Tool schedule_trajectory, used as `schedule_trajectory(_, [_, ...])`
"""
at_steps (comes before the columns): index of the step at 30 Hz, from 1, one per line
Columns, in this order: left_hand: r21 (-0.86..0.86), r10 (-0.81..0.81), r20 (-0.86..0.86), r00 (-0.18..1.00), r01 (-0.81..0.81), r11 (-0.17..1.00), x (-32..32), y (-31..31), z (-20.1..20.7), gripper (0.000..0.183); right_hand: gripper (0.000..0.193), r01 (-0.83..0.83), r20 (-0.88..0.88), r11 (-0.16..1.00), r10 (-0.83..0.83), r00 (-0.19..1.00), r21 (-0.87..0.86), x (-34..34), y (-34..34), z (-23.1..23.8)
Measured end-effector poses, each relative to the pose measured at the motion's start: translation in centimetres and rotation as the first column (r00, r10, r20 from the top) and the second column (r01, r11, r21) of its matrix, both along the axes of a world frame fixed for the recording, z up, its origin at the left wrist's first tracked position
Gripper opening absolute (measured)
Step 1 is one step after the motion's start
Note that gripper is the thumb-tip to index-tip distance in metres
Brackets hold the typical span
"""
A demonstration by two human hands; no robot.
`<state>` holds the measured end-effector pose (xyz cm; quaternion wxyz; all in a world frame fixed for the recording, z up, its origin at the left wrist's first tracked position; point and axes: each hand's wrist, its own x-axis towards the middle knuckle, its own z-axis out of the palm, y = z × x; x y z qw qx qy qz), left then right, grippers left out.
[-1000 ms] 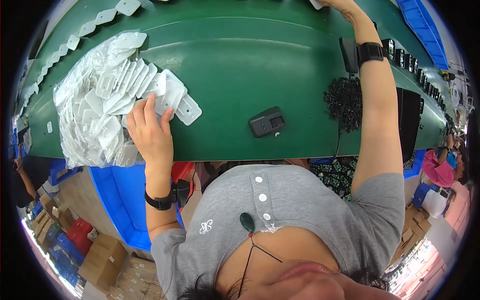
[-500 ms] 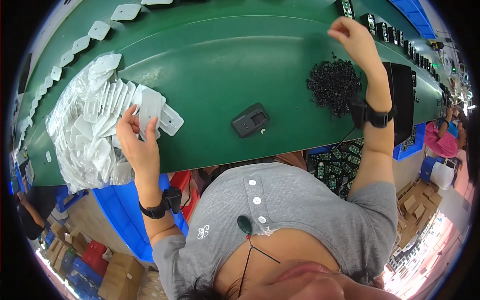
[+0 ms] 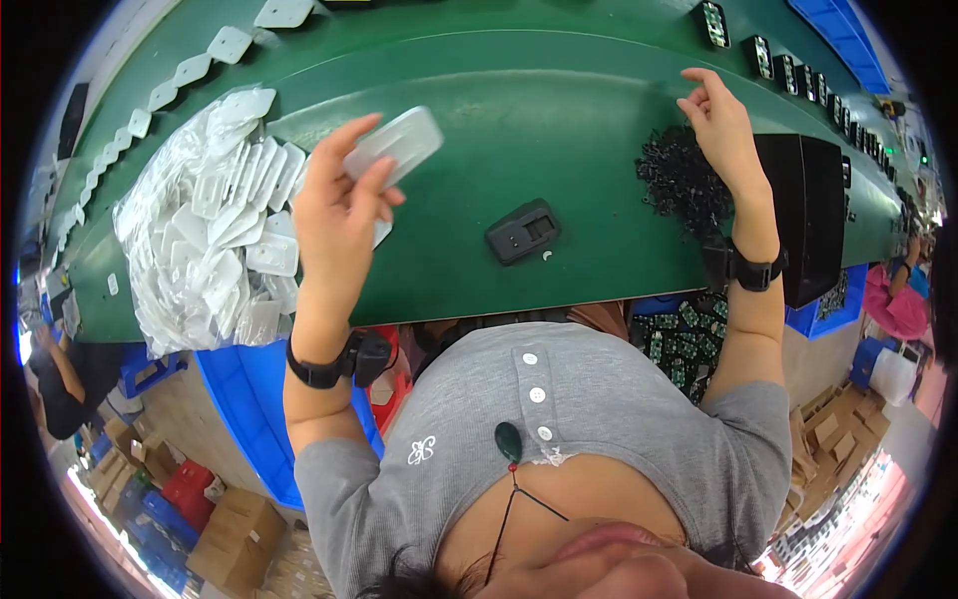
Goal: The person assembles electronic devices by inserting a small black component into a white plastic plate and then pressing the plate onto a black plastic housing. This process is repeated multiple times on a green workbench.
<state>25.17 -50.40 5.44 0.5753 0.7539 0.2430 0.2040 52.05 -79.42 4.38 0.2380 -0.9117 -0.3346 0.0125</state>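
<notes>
A translucent white plastic cover (image 3: 399, 146), a flat piece with rounded corners, is pinched between the thumb and fingers of my left hand (image 3: 344, 200). It is held tilted above the green table. Beside that hand lies a heap of similar white covers (image 3: 225, 205), partly inside a clear plastic bag. My right hand (image 3: 720, 120) hovers by the far edge of a pile of small black parts (image 3: 681, 180), thumb and index finger apart, with nothing visible in it. Between the hands a black plastic housing (image 3: 523, 232) with a rectangular recess rests on the table.
White covers (image 3: 230, 45) form a row along the far left. Black housings with green circuit boards (image 3: 714, 25) line the far right. A black box (image 3: 806, 215) stands beside my right wrist. Blue bins (image 3: 249, 419) sit below the table's near edge (image 3: 479, 313).
My left hand has lifted a white cover from the heap and carried it away from me and to the right. My right hand has come back nearer the black pile, its fingers more apart.
</notes>
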Motion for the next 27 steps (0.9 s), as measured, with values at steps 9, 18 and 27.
schedule_trajectory(9, [-0.235, -0.199, 0.164, 0.966, 0.234, 0.943, 4.2, -3.3, -1.1, 0.029, 0.012, 0.07, -0.54, 0.767, 0.379, 0.752, 0.637, -7.7, 8.5, 3.1])
schedule_trajectory(18, [-0.067, -0.2, 0.118, 0.973, 0.208, 0.976, 4.7, -3.6, -2.2, 0.018, 0.009, 0.087, -0.567, 0.753, 0.408, 0.716, 0.653, -11.7, 12.2, -0.1])
schedule_trajectory(27, [-0.28, -0.13, 0.211, 0.969, 0.187, 0.942, 4.7, -3.7, -2.9, 0.02, 0.01, -0.13, -0.253, 0.806, 0.328, 0.91, 0.578, -11.7, 12.0, -0.1])
